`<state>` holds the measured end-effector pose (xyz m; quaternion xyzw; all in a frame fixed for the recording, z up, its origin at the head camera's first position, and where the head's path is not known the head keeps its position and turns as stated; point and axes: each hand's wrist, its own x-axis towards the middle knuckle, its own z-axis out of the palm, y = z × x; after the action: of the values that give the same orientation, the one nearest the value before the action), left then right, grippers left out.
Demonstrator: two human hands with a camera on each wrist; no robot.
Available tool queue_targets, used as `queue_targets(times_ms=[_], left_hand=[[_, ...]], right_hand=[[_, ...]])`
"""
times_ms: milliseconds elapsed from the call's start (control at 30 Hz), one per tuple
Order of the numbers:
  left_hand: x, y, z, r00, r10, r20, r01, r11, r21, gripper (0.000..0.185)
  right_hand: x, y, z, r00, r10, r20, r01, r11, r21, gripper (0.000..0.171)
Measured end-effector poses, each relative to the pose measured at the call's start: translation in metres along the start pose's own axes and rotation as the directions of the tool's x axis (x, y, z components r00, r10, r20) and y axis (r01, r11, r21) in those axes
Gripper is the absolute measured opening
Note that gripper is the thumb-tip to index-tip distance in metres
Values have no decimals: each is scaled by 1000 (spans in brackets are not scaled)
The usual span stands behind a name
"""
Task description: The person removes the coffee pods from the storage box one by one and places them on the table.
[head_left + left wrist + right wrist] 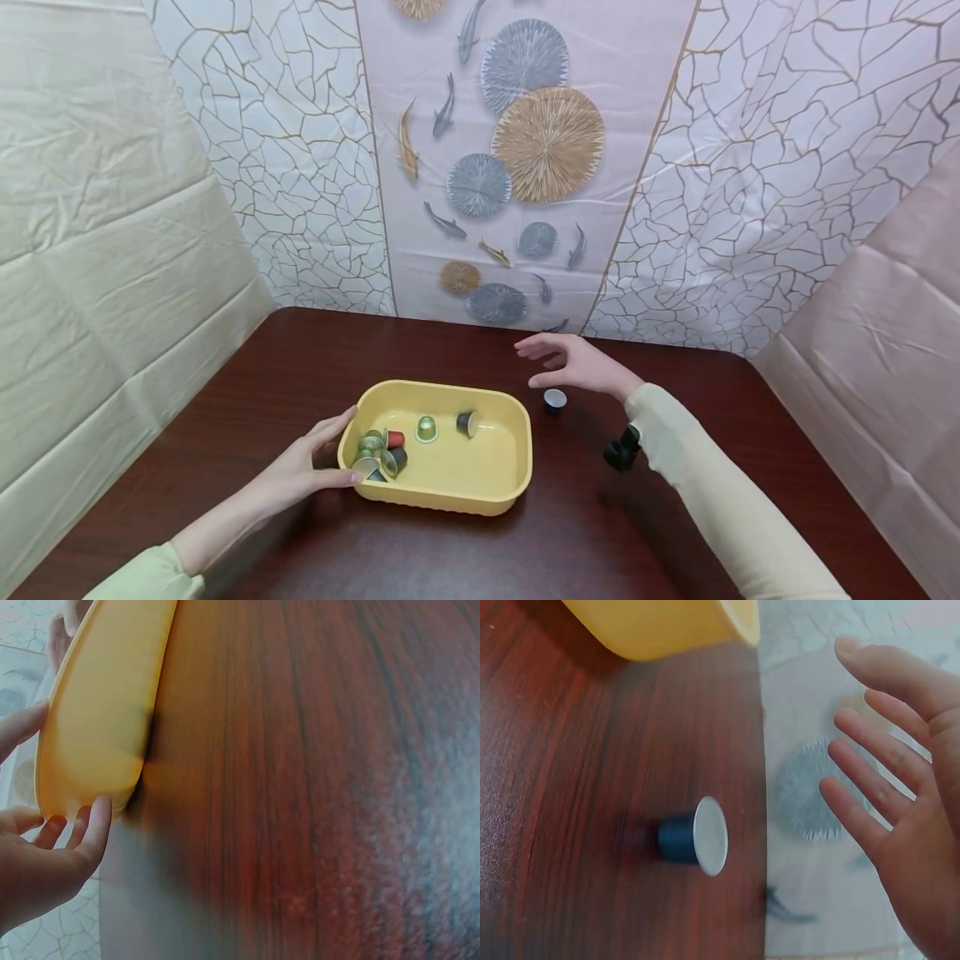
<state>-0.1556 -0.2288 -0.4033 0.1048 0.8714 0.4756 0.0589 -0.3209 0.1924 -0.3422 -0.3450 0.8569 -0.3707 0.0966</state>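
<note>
My left hand [306, 463] grips the left end of a yellow plastic tub [442, 502], thumb at the near corner and fingers along the outer end wall. Inside, several coffee capsules are bunched at the left: green ones, a red capsule [395, 439] and dark ones. Apart from that bunch, a light green capsule [426, 429] and a black capsule [467, 423] sit farther right. A dark blue capsule [681, 838] with a pale lid stands on the table right of the tub. Over it, my right hand [576, 365] hovers with fingers spread and holds nothing.
The dark wood table [300, 350] ends at a patterned cloth backdrop [495, 250], with cloth walls at left and right. A small black device [622, 450] is attached at the right sleeve.
</note>
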Motion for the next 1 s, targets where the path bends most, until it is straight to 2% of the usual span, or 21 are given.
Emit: queue_targets(times_ms=[333,633,767,1000], left_hand=[[1,1,-1,1000,-15,5,15,1000,-11,96],[1,0,-1,1000,-5,9,5,1000,-10,95],[0,0,-1,1000,-11,10,11,1000,-14,96],[0,0,-1,1000,-12,12,12,1000,-15,95]], right_hand=[[20,-34,7,988,-73,136,95,982,-164,59],[42,-55,19,962,-151,227,203,954,-223,58],[54,-64,25,954,-193,230,242,947,-210,58],[72,-74,37,946,-270,181,305,930,-204,58]])
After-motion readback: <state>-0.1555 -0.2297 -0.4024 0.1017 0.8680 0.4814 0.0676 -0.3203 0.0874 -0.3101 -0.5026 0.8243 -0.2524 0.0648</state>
